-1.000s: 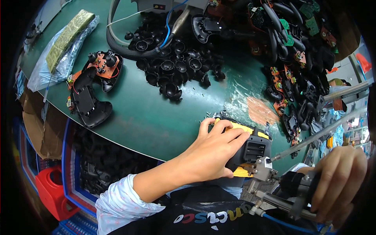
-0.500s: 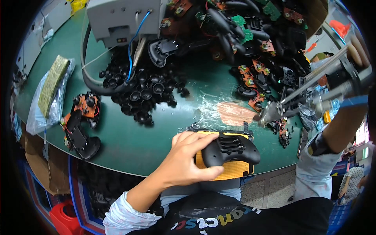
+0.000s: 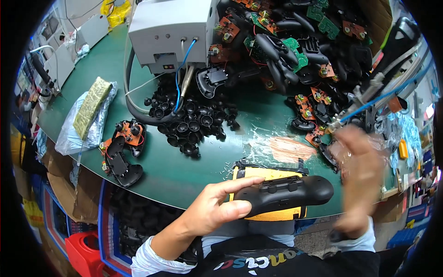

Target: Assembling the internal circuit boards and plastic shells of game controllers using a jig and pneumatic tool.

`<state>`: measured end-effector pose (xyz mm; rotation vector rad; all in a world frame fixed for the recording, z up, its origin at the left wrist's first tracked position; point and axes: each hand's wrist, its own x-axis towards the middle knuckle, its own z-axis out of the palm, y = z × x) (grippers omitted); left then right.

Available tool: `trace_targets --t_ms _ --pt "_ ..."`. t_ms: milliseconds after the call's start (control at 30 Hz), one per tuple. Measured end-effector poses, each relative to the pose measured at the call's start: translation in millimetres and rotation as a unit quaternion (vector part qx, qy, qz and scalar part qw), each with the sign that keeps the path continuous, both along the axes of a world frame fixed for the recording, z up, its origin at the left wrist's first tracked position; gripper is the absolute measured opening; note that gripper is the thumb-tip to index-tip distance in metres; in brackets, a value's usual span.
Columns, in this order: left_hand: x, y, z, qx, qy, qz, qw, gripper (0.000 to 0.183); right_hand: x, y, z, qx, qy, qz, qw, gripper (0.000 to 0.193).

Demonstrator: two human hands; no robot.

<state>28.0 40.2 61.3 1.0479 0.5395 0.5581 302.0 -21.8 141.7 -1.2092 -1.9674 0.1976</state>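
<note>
black game controller (image 3: 295,195) over a yellow pad (image 3: 277,215)
left hand (image 3: 214,203) has its grip clamped on one end; right hand (image 3: 362,164) is blurry, can't tell its grip

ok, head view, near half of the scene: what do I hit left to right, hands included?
Yellow-green block → opened controller with orange board → left hand → black controller in its grip → right hand, blurred → small yellow item.
</note>
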Motion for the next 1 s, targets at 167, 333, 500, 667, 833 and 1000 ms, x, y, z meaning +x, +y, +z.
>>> trace_targets --t_ms 167,333,500,667,833,1000 --pt "21.1 -30.2 -11.6 0.191 -0.11 0.111 0.969 0.083 -48.7 -10.3 -68.3 -0.134 0.337 0.101 0.926 0.05" --pt "32.9 -40.0 -15.1 0.316 -0.051 0.246 0.915 0.049 -51.8 -10.7 -70.4 -0.097 0.325 0.117 0.933 0.045" --pt "21.2 -46.5 -10.5 0.311 -0.074 0.27 0.908 0.04 -64.1 -10.4 -72.6 -0.064 0.316 0.144 0.936 0.043" --pt "20.4 -42.5 -15.9 0.269 -0.049 0.292 0.917 0.042 -75.5 -1.6 -88.5 -0.052 0.351 0.135 0.925 0.043" --pt "2.0 -37.5 -24.1 0.195 -0.114 0.347 0.91 0.045 -108.6 15.8 -92.5 -0.168 0.471 0.116 0.858 0.04" --pt "-14.6 -38.2 -5.9 0.208 -0.112 0.329 0.915 0.046 -123.8 12.1 -78.9 -0.07 0.4 0.127 0.905 0.04"
